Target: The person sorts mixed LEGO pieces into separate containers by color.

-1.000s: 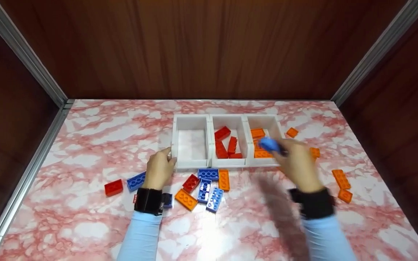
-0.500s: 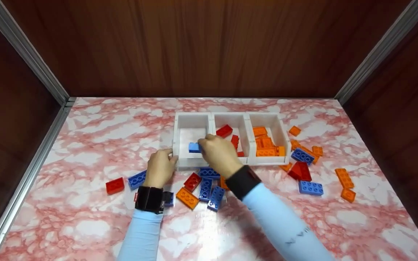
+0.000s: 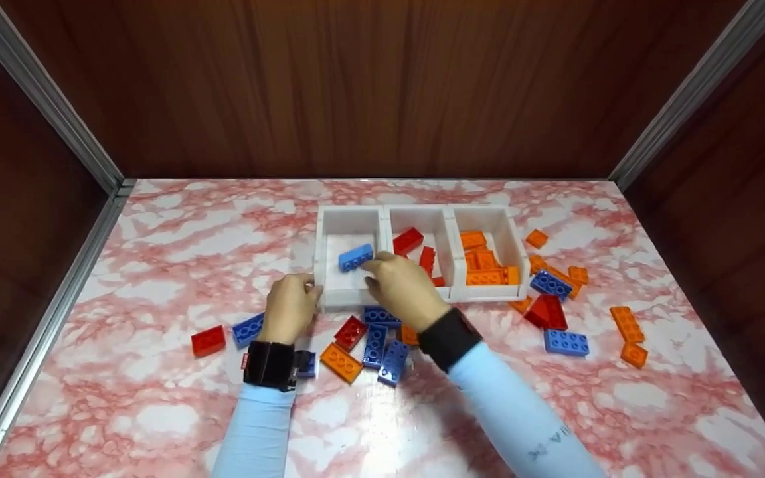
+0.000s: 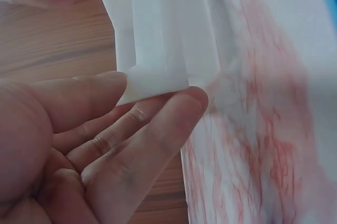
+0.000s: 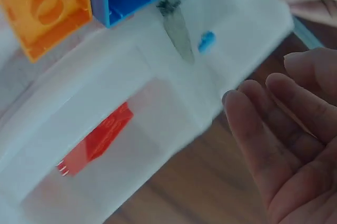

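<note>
A white tray (image 3: 352, 299) has three compartments side by side. In its left compartment is a blue brick (image 3: 355, 257). Just right of that brick, over the divider, my right hand (image 3: 404, 285) has its fingers apart and nothing between them; the right wrist view shows the same hand (image 5: 295, 129) loosely bent. At the tray's left front corner, my left hand (image 3: 289, 307) grips the end wall between thumb and fingers, as the left wrist view of the hand (image 4: 121, 134) shows. Red bricks (image 3: 409, 240) fill part of the middle compartment, orange bricks (image 3: 485, 259) the right one.
Loose blue, red and orange bricks lie before the tray, such as an orange brick (image 3: 341, 362). A red brick (image 3: 208, 340) is at the left. More lie right of the tray, including a blue brick (image 3: 566, 342). Dark wood panels (image 3: 369, 93) enclose the marbled table.
My right hand has carried the blue brick leftward from over the right compartment and let it go in the left one. My left hand stays at the tray corner.
</note>
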`<state>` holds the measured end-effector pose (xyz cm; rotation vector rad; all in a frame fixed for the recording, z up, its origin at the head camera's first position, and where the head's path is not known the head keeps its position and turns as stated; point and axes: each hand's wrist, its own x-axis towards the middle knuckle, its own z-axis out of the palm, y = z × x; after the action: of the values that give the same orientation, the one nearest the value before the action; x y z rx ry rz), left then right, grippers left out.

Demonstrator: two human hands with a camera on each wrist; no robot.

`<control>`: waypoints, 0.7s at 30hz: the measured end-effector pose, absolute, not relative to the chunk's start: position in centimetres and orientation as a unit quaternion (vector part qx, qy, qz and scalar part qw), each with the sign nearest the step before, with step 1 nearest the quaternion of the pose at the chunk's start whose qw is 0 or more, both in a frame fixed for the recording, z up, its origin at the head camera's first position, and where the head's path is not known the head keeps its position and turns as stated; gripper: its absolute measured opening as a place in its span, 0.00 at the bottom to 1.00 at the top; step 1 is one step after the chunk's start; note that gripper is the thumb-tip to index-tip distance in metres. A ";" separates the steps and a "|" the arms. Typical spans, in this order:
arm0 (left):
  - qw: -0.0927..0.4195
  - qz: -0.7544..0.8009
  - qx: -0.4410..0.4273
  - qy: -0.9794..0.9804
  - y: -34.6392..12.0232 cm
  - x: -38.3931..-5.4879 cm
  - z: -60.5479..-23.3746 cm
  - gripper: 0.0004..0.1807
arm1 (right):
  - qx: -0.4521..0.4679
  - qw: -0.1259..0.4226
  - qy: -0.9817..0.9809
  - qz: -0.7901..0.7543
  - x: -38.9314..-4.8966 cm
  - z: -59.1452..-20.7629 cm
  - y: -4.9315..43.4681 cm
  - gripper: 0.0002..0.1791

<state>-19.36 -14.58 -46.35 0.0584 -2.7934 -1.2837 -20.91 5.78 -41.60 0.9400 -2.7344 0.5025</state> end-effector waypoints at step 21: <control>0.003 -0.425 0.016 -0.905 -14.6 -19.0 -46.2 0.09 | 0.055 0.110 -0.959 0.254 -13.6 -43.9 27.3 0.15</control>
<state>-19.05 -14.63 -46.23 0.0517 -2.8366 -1.3338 -13.62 27.28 -43.89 0.1606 -2.8201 0.7473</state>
